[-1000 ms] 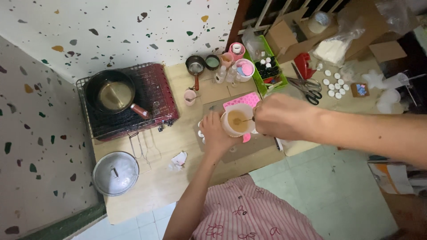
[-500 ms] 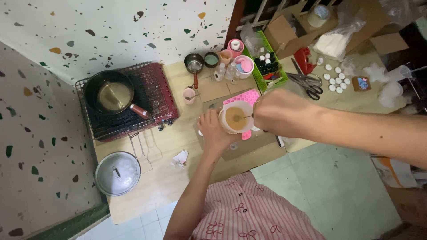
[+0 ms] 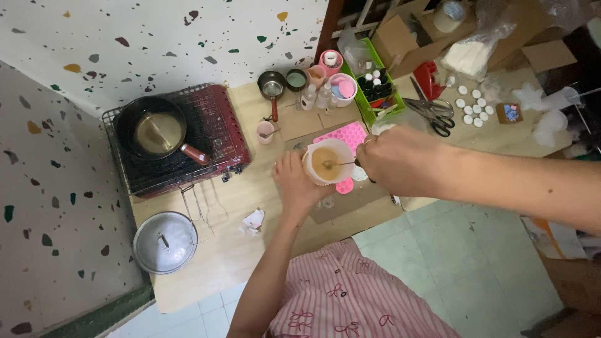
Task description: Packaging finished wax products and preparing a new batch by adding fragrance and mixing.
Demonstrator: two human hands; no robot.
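While hands (image 3: 350, 172) crowd cup (image 3: 328, 164) | stove (image 3: 178, 141) well apart

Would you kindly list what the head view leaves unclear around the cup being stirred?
- Stirrer grip: hidden inside the right hand.
- White cup near side: covered by the left hand.
- Pink mould: partly behind the cup.
- Small bottles in the green tray: too small.

We see a matt white plastic cup (image 3: 328, 163), glossy amber liquid inside; pink rubbery mould (image 3: 345, 139) w/ dimpled face; lower left, dull metal lid (image 3: 164, 242); matt wood board (image 3: 219, 250).
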